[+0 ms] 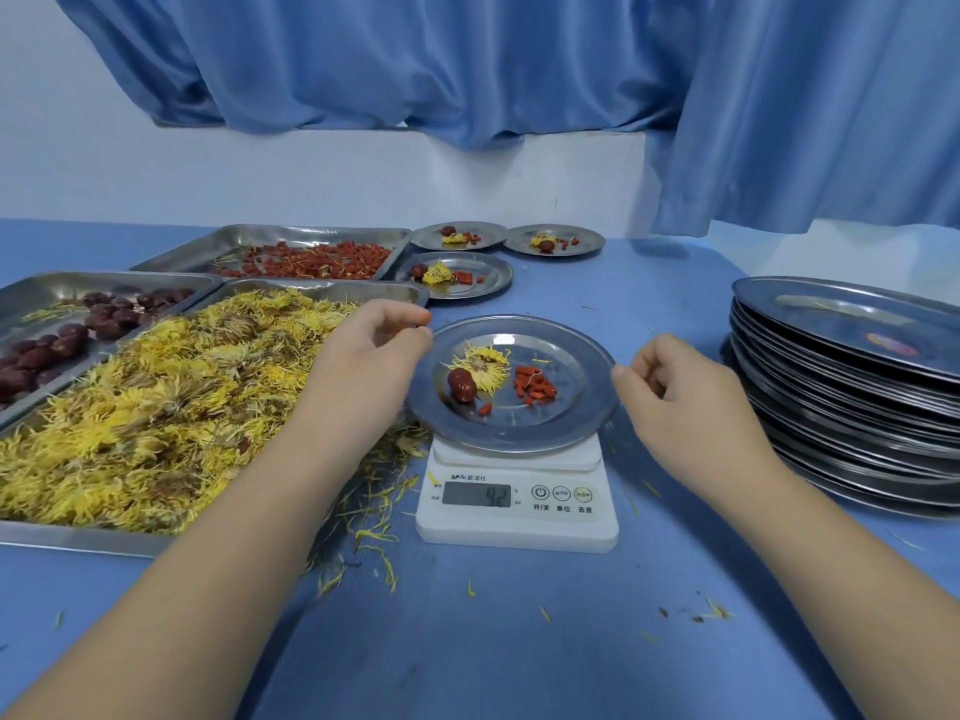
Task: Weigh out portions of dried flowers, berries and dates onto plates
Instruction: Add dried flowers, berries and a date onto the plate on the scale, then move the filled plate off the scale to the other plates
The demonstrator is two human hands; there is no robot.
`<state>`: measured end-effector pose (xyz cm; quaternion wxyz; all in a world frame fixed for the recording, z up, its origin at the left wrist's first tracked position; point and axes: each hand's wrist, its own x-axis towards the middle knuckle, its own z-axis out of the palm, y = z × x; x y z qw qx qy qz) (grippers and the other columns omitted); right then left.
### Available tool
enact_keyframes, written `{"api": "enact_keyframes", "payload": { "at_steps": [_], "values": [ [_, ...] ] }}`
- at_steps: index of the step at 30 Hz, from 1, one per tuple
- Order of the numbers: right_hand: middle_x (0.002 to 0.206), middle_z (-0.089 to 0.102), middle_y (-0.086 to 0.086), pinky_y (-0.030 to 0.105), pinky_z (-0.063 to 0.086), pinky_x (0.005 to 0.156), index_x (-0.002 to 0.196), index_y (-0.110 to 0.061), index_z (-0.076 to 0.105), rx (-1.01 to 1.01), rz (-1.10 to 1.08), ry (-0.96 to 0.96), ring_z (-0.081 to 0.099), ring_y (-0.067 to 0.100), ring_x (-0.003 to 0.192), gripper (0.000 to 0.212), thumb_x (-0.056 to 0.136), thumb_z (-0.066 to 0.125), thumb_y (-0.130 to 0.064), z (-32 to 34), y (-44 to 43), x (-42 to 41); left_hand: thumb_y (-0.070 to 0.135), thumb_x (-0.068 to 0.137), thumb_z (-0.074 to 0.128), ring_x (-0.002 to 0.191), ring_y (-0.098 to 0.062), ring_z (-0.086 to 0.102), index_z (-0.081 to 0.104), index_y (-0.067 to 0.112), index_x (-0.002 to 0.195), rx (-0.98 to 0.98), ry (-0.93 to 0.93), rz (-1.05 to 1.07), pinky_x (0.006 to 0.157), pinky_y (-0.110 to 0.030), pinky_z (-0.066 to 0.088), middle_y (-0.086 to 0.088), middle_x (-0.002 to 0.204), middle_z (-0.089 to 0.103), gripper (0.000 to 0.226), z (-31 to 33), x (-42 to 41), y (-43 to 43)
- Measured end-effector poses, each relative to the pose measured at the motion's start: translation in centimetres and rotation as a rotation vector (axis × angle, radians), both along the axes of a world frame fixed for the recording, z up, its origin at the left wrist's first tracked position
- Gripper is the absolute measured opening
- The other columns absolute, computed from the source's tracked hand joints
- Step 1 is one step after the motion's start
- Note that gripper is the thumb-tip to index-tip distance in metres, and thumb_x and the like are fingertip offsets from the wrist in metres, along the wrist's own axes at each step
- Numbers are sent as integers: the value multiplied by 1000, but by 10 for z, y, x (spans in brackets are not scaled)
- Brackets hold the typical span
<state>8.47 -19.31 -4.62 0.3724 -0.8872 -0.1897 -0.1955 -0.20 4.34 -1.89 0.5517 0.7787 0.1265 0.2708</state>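
Left of scale (519,511): date tray (62,324) farthest out, flower tray (156,407) just beside the scale, berry tray (291,252) behind both.

Your left hand (374,350): forearm reaches in over the flower tray's near right corner. The hand is narrow, its fingers curled, with thumb and forefinger tips at the left rim of the plate (519,433). Cannot tell whether they pinch the rim.

The plate sits on top of the scale, between your two hands. On it, left to right: one date (462,385) touching a flower (483,366), then a small heap of berries (535,387). One stray berry lies just in front of the date. The scale display is lit but its digits are blurred.

Behind the scale: three filled plates (457,275), each with the same three items.

Your right hand (675,387): fingers curled, thumb tip against the plate's right rim. Cannot tell whether it grips.

Right of scale: stack (852,407) of bare plates, well apart from the right hand.
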Motion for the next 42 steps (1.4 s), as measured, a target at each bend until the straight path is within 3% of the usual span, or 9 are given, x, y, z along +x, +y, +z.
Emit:
{"api": "enact_keyframes", "payload": {
  "at_steps": [4, 10, 15, 19, 22, 26, 29, 35, 42],
  "values": [
    [57, 65, 1, 30, 44, 53, 74, -20, 48, 123, 12, 232, 61, 18, 51, 21, 87, 59, -32, -3, 4, 0, 30, 91, 60, 84, 7, 56, 62, 38, 99, -58, 28, 16, 66, -18, 36, 18, 100, 61, 12, -3, 1, -1],
    [53, 64, 3, 25, 36, 39, 77, -11, 49, 352, 88, 494, 56, 17, 41, 12, 85, 57, -7, 5, 9, -7, 29, 90, 60, 95, -11, 59, 60, 39, 97, -147, 48, -57, 77, -31, 45, 8, 108, 61, 12, -3, 2, -2],
    [51, 52, 11, 28, 35, 41, 75, -9, 47, 621, 173, 596, 48, 23, 46, 21, 87, 51, 7, 6, 10, -11, 29, 90, 61, 105, -2, 51, 58, 38, 97, -174, 28, -64, 74, -22, 39, 17, 112, 54, 13, 0, 0, -6],
    [49, 47, 7, 23, 37, 38, 71, -11, 44, 833, 221, 643, 44, 18, 41, 28, 87, 49, 11, 6, 9, -6, 33, 92, 58, 105, -3, 53, 62, 36, 99, -251, -7, -84, 87, -32, 45, 18, 110, 57, 9, 2, -2, -6],
    [51, 47, 5, 23, 39, 38, 71, -12, 43, 917, 222, 659, 44, 15, 41, 28, 87, 50, 11, 7, 8, 6, 36, 93, 57, 101, -1, 54, 65, 36, 94, -335, -42, -122, 79, -26, 42, 22, 101, 61, 9, 4, -3, -7],
    [48, 47, 0, 20, 39, 38, 69, -12, 41, 957, 140, 641, 44, 13, 44, 30, 89, 49, 9, 10, 12, 29, 39, 77, 68, 105, -7, 60, 70, 32, 95, -668, -121, -210, 84, -32, 46, 14, 107, 68, 20, 9, -5, -5],
    [54, 45, 1, 20, 38, 37, 69, -12, 40, 970, 47, 605, 44, 13, 47, 31, 89, 47, 11, 15, 19, 51, 41, 90, 56, 113, -22, 62, 70, 16, 102, -920, -163, -238, 91, -40, 48, -5, 112, 69, 31, 12, -6, 0],
    [67, 43, 7, 19, 41, 36, 72, -11, 43, 955, -177, 592, 45, 18, 55, 29, 89, 43, 11, 13, 34, 98, 48, 93, 44, 113, -26, 64, 74, 14, 98, -1029, -152, -332, 101, -49, 44, -7, 110, 73, 46, 16, -4, 2],
    [73, 50, 10, 21, 44, 38, 79, -7, 51, 1003, -342, 614, 47, 17, 58, 23, 89, 42, 12, 8, 49, 142, 60, 87, 48, 107, -42, 65, 72, 11, 109, -1496, -135, -485, 91, -54, 47, -19, 110, 72, 60, 19, -7, 14]
  ]
}}
